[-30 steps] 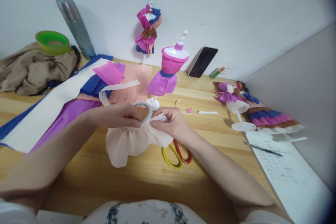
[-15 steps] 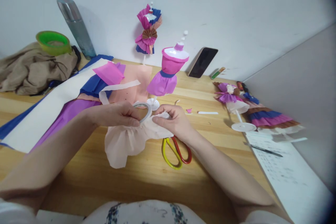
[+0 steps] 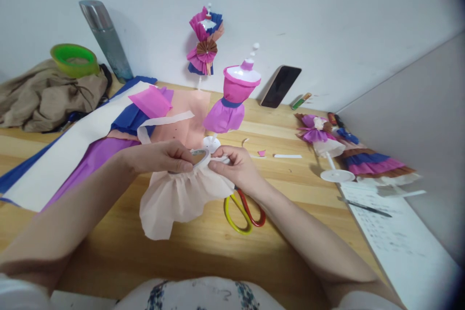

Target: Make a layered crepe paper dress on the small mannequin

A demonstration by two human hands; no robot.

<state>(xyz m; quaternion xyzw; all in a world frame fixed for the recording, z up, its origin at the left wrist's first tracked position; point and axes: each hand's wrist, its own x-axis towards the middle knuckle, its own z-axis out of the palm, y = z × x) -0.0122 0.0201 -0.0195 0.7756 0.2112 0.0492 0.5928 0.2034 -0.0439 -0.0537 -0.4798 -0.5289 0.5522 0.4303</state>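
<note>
My left hand [image 3: 176,156] is closed, pinching a narrow roll of white tape [image 3: 205,157] above the table. Gathered pale paper [image 3: 181,198] hangs in pleats below the roll, its top edge running between my two hands. My right hand [image 3: 234,164] pinches the right end of that paper; a short white strip shows at its fingertips. Just behind my hands stands a small dress form [image 3: 238,89] in a pink top, blue belt and purple skirt. Scissors [image 3: 238,215] with yellow and red handles lie below my right hand, their blades hidden.
Layered coloured paper sheets [image 3: 87,138] cover the left side, near a bottle [image 3: 105,38] and a green-yellow tape roll [image 3: 74,60] on brown cloth. A second dress form [image 3: 205,48] and a phone [image 3: 281,86] stand at the wall. Dressed forms [image 3: 378,162] and a pen [image 3: 366,208] lie right.
The pale paper has swung down and spread into fuller pleats beneath the tape roll. The roll has tilted flatter, and my right fingers have shifted slightly left. Everything else stays put.
</note>
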